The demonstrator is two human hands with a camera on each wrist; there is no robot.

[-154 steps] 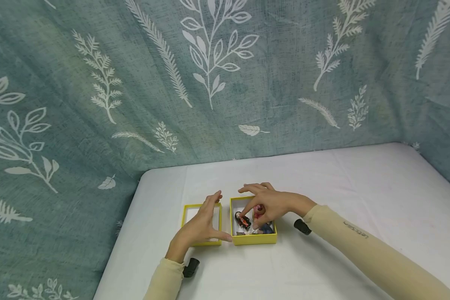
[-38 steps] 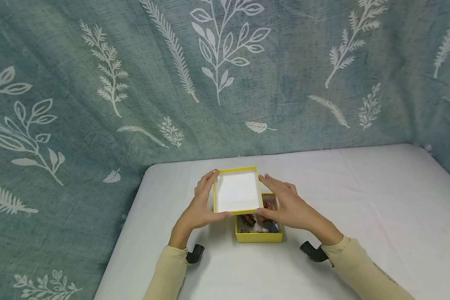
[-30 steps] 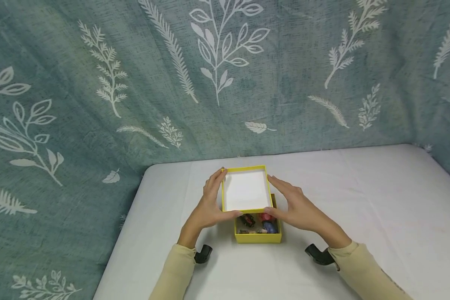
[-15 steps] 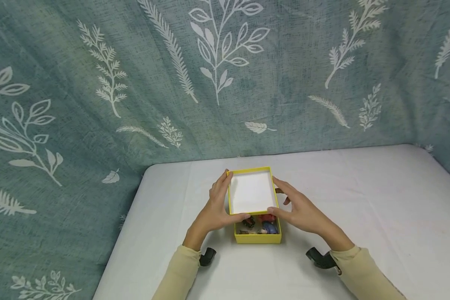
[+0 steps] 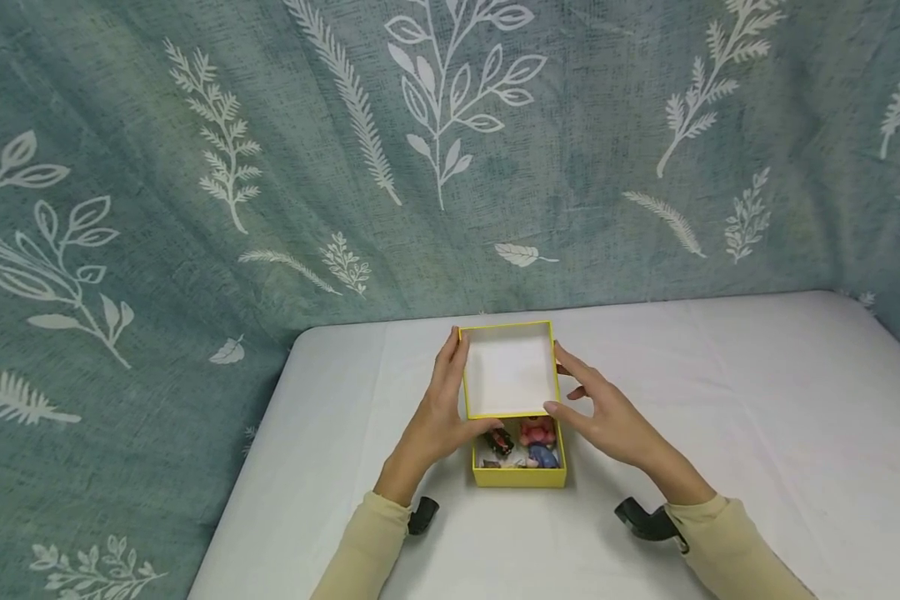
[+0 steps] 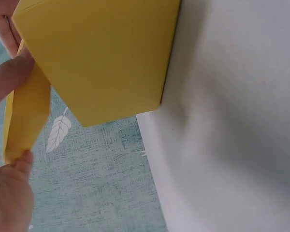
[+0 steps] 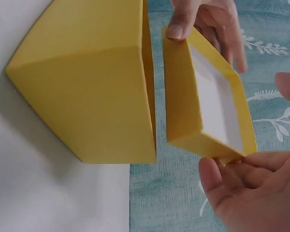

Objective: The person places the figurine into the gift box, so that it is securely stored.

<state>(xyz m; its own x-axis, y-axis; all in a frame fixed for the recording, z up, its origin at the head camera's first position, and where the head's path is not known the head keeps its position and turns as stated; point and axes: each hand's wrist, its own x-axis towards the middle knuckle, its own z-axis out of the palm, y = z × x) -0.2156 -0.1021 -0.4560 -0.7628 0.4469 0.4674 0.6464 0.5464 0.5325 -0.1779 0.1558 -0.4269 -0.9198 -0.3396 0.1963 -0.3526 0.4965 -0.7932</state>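
Observation:
A shallow yellow box lid with a white inside is held up over the far part of a yellow box, its inside turned to the head view. My left hand grips its left side, fingers along the edge and thumb at the near edge. My right hand pinches the lid's right side, thumb at the near corner. Small toy figures lie in the box: a black-and-red one, a pink one and a blue one. The lid hides the box's far part. The right wrist view shows a gap between lid and box.
The box stands on a white-covered table. Behind it hangs a green-blue curtain with white leaf patterns. A dark wrist device sits beside the right sleeve, another device beside the left.
Earlier the lid lay left of the box while my right hand was among the toys. Both hands have since raised it and moved it right over the box; just now it tilts more upright.

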